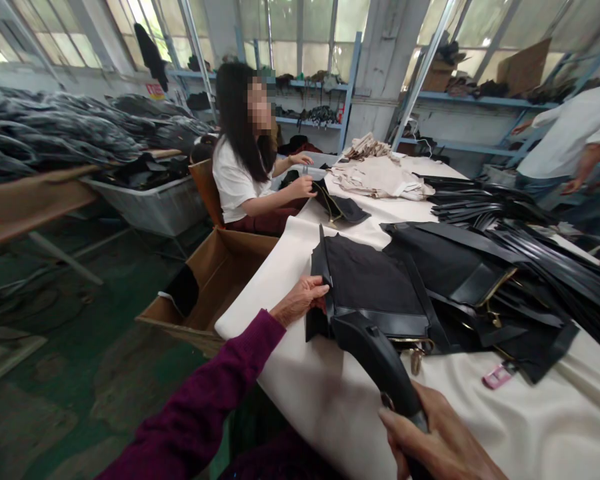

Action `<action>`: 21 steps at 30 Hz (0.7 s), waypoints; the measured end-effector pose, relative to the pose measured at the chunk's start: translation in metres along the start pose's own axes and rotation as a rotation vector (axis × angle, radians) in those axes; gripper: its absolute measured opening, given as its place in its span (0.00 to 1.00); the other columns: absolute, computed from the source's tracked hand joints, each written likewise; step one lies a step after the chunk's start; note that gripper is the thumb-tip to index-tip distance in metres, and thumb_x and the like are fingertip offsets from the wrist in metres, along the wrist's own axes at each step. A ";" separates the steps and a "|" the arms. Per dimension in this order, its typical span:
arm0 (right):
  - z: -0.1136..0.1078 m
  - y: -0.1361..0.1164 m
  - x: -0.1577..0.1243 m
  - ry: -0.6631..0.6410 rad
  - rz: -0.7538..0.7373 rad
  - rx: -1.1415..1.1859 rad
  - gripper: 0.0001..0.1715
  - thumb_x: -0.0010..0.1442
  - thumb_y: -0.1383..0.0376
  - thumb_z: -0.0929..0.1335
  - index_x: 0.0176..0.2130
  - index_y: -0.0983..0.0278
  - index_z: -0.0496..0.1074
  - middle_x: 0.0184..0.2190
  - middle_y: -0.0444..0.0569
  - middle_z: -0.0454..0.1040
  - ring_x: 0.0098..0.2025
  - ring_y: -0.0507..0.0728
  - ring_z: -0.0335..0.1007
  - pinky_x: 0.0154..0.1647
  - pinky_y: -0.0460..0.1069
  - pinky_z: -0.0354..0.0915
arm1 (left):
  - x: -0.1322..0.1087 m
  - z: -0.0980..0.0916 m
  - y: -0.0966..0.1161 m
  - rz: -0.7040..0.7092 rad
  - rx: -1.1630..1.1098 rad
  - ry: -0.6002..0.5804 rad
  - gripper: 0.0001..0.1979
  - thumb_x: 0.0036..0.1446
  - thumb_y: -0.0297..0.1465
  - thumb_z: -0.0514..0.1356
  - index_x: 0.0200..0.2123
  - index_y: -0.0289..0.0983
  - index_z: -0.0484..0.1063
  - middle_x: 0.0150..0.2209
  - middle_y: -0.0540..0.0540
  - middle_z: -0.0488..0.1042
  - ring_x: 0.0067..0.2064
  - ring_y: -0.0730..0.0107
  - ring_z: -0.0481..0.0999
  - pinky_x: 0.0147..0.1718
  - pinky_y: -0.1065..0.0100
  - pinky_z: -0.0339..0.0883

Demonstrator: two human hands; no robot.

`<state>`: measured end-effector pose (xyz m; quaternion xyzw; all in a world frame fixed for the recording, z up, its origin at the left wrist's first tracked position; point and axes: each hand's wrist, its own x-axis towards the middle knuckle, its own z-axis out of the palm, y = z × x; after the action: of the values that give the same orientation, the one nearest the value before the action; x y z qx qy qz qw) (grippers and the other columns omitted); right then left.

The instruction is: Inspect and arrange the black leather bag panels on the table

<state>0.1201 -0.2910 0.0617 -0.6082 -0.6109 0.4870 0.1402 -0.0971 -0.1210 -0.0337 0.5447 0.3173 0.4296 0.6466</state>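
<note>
My left hand (pixel 300 300), in a purple sleeve, pinches the left edge of a black bag panel (pixel 370 283) lying on the white table (pixel 330 393). A gold zipper runs along the panel's lower edge. My right hand (pixel 437 440) is wrapped round the handle of a black tool (pixel 375 357) whose head rests against the panel's lower left part. A small pink object (pixel 497 377) lies on the table to the right of the tool.
Heaps of black bag pieces and straps (pixel 510 253) cover the table's right side; beige cloth (pixel 380 177) is stacked further back. A seated person (pixel 245 160) works at the far end. An open cardboard box (pixel 215 280) stands on the floor at left. Another person (pixel 575 133) stands at right.
</note>
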 end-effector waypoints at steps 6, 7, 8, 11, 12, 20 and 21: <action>0.002 -0.005 0.029 0.037 -0.093 0.027 0.13 0.60 0.59 0.61 0.26 0.62 0.61 0.14 0.41 0.69 0.20 0.53 0.67 0.24 0.45 0.61 | -0.003 0.007 -0.004 -0.062 -0.139 -0.122 0.13 0.52 0.37 0.61 0.29 0.31 0.68 0.24 0.46 0.74 0.24 0.71 0.74 0.26 0.70 0.69; 0.001 -0.006 0.027 0.036 -0.080 0.018 0.13 0.60 0.59 0.61 0.26 0.62 0.61 0.14 0.40 0.68 0.19 0.53 0.67 0.23 0.45 0.61 | -0.003 0.007 -0.004 -0.057 -0.145 -0.116 0.13 0.53 0.37 0.61 0.29 0.31 0.68 0.24 0.45 0.74 0.24 0.70 0.74 0.27 0.69 0.69; 0.001 -0.007 0.024 0.030 -0.058 0.005 0.13 0.60 0.58 0.61 0.27 0.61 0.61 0.15 0.40 0.68 0.20 0.53 0.68 0.23 0.45 0.61 | -0.003 0.008 -0.003 -0.047 -0.148 -0.102 0.13 0.53 0.37 0.61 0.30 0.31 0.68 0.24 0.45 0.74 0.24 0.71 0.74 0.27 0.70 0.69; 0.001 -0.010 0.012 -0.004 0.020 -0.040 0.14 0.59 0.57 0.61 0.27 0.61 0.61 0.16 0.40 0.67 0.21 0.53 0.69 0.26 0.46 0.63 | -0.003 0.007 -0.002 -0.030 -0.143 -0.079 0.13 0.53 0.37 0.60 0.30 0.31 0.69 0.25 0.45 0.75 0.26 0.70 0.75 0.29 0.70 0.69; 0.002 -0.011 0.010 -0.012 0.032 -0.044 0.14 0.59 0.57 0.60 0.27 0.62 0.61 0.16 0.40 0.68 0.22 0.53 0.69 0.26 0.46 0.63 | -0.003 0.007 -0.001 -0.028 -0.140 -0.080 0.13 0.53 0.38 0.60 0.31 0.31 0.69 0.26 0.45 0.75 0.26 0.70 0.75 0.29 0.69 0.69; -0.009 -0.006 0.022 0.141 -0.029 -0.034 0.16 0.61 0.58 0.61 0.24 0.62 0.63 0.16 0.43 0.71 0.22 0.53 0.67 0.25 0.45 0.60 | -0.005 0.011 -0.004 -0.034 -0.160 -0.138 0.13 0.53 0.37 0.61 0.32 0.30 0.71 0.27 0.43 0.76 0.29 0.67 0.77 0.31 0.67 0.72; -0.013 -0.005 0.018 0.160 -0.014 -0.047 0.18 0.61 0.57 0.61 0.24 0.62 0.64 0.16 0.43 0.71 0.22 0.53 0.67 0.24 0.46 0.60 | -0.005 0.011 -0.004 -0.030 -0.162 -0.127 0.14 0.53 0.37 0.61 0.32 0.30 0.71 0.27 0.43 0.76 0.29 0.66 0.77 0.31 0.67 0.72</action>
<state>0.1228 -0.2684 0.0640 -0.6442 -0.6131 0.4214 0.1776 -0.0891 -0.1301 -0.0355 0.5119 0.2479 0.4089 0.7137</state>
